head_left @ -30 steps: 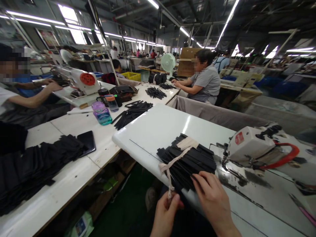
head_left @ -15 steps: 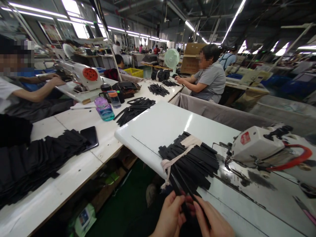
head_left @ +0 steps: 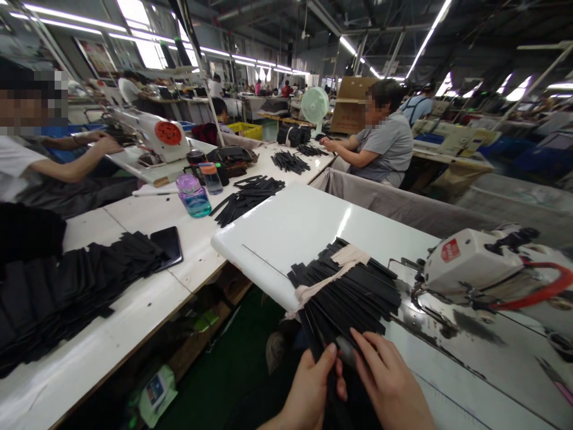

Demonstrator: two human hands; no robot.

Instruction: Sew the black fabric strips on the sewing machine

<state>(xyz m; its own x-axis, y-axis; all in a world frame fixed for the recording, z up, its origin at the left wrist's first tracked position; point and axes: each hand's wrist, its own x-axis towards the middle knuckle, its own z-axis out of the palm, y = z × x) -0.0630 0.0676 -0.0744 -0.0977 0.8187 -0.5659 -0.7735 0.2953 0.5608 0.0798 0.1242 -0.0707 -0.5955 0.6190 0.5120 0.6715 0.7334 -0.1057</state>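
Black strips (head_left: 310,331) are grasped between the thumb and fingers of our left hand (head_left: 311,385), just off the near edge of a glossy white tabletop (head_left: 286,221). Our right hand (head_left: 387,376) curves at the near side of the strip bundle (head_left: 358,292); we cannot tell whether its fingers pinch or merely rest. 1 pale cloth tie (head_left: 351,257) crosses the bundle, seemingly to keep it together, and the edge likely leaves our 2 hands room to work. A sewing machine (head_left: 474,263) stands to the right. On a neighboring tabletop (head_left: 172,292), we see a phone (head_left: 168,246) and a purple bottle (head_left: 193,196). Beyond, a person in gray (head_left: 389,143) sits near a green fan (head_left: 315,104) under bright tube lights.
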